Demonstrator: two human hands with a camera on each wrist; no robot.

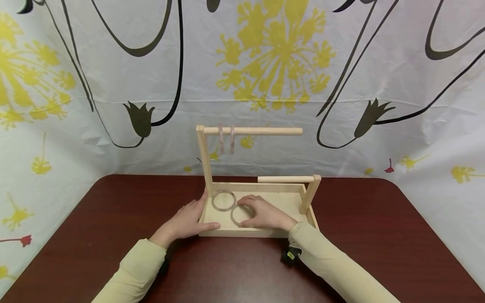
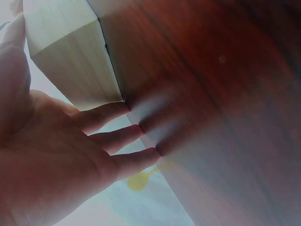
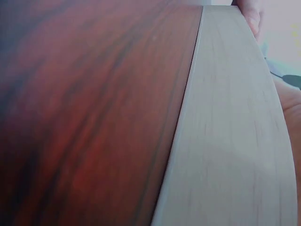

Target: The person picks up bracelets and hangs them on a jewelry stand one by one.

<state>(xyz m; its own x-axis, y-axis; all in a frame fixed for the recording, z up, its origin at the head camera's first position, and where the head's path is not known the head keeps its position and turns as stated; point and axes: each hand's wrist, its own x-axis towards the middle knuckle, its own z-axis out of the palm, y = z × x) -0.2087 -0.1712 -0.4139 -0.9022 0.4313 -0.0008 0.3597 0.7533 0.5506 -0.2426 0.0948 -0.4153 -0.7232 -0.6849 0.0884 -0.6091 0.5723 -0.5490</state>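
Note:
A shallow light-wood tray (image 1: 261, 232) sits on the dark table. My left hand (image 1: 185, 221) rests against its left end, thumb over the front wall; in the left wrist view its straight, spread fingers touch the tabletop beside the tray's corner (image 2: 75, 61). Inside the tray, my right hand (image 1: 265, 214) grips a clear ring (image 1: 232, 216) by its edge, fingers at the far side and thumb at the near side. Just left of that lies another clear ring (image 1: 213, 203). The front wall (image 3: 225, 132) hides most of the right hand in the right wrist view.
A tall post (image 1: 204, 160) at the tray's left carries a long horizontal rod (image 1: 265, 131), with two rings (image 1: 232, 143) hanging near the post. At the right, a short post (image 1: 310, 195) bears a lower rod (image 1: 284, 179) pointing left. A patterned curtain (image 1: 189, 147) hangs behind the table.

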